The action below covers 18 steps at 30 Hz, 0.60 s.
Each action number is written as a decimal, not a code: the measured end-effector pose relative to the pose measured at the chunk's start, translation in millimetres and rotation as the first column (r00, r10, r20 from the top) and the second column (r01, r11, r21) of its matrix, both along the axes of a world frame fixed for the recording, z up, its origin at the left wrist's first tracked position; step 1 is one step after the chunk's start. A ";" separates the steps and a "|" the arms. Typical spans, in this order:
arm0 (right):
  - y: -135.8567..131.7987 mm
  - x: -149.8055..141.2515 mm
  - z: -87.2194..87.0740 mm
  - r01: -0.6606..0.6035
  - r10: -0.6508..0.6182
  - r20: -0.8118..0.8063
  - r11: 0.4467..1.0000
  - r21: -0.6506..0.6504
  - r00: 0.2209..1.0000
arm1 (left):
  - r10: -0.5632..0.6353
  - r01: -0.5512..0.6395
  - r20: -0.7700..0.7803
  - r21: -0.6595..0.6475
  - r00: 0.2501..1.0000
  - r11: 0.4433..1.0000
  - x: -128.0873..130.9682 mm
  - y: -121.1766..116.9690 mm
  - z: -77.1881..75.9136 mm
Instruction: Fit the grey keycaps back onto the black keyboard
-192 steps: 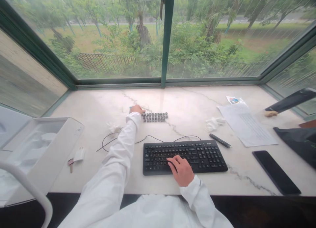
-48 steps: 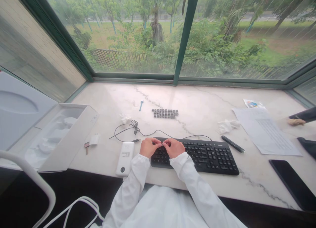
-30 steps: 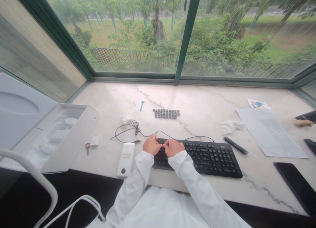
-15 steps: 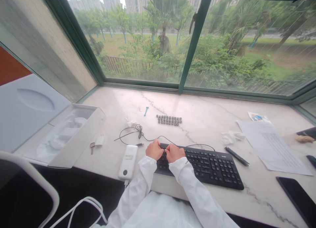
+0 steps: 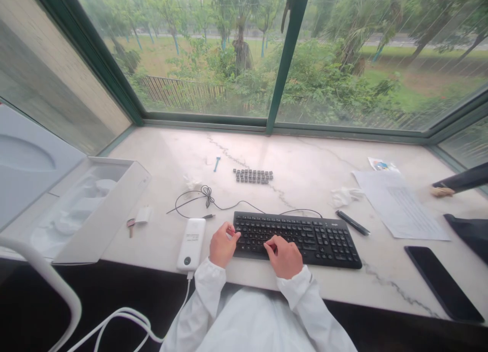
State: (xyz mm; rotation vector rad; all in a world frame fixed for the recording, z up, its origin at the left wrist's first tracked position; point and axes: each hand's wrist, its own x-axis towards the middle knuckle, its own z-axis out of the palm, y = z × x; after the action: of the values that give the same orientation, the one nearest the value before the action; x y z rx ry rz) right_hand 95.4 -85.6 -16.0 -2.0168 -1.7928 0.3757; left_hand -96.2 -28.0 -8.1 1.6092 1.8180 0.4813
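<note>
A black keyboard [image 5: 328, 240] lies on the marble ledge in front of me. At its left end my left hand [image 5: 222, 246] has its fingers curled in and its thumb near the edge keys. My right hand [image 5: 286, 256] is over the lower middle keys, thumb and forefinger pinched together. Whatever may be between either hand's fingertips is too small to make out. Behind the keyboard, loose dark keycaps [image 5: 253, 176] sit in rows. A small blue tool [image 5: 217, 164] lies to their left.
To the left are a white power bank [image 5: 191, 244] with a cable, a key [image 5: 130, 227] and an open white box [image 5: 87, 214]. A coiled black cable [image 5: 206, 196] lies behind. On the right are a pen [image 5: 353, 223], printed paper [image 5: 400, 204] and a phone [image 5: 442, 283].
My hands have moved apart and toward me: the left to the keyboard's left edge, the right to its lower middle keys. The view has tilted down and shifted right.
</note>
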 end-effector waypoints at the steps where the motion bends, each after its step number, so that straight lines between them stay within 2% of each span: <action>1: -1.6 -1.1 -0.5 -0.007 0.007 -0.001 1.000 0.001 1.000 | -0.018 0.018 -0.011 0.004 1.000 1.000 3.1 1.8 3.1; 4: -5.1 -3.6 -2.0 -0.016 0.016 -0.005 1.000 0.003 1.000 | -0.074 0.076 -0.043 0.054 0.996 0.996 13.0 14.4 11.1; 7: -8.5 -2.9 -3.2 -0.012 0.012 -0.029 1.000 -0.002 1.000 | -0.094 0.108 -0.109 0.128 0.990 0.986 19.8 39.6 16.2; 11: -12.7 0.8 -3.9 -0.011 0.010 -0.056 1.000 -0.015 0.998 | -0.072 0.110 -0.222 0.165 0.972 0.980 20.8 90.5 20.1; 15: -16.1 2.5 -5.2 -0.005 0.005 -0.083 1.000 0.004 0.997 | -0.045 0.102 -0.347 0.147 0.937 0.984 15.7 146.2 20.7; 18: -18.7 3.0 -6.5 0.001 -0.001 -0.091 1.000 0.005 0.996 | -0.048 0.108 -0.366 0.145 0.929 0.983 12.9 183.0 19.0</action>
State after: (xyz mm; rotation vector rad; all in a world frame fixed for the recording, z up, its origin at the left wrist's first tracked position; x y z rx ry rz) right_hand 98.4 -104.3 -22.5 -1.9650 -1.7360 0.4543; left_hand -83.3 155.0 10.8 1.9816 2.0111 0.3178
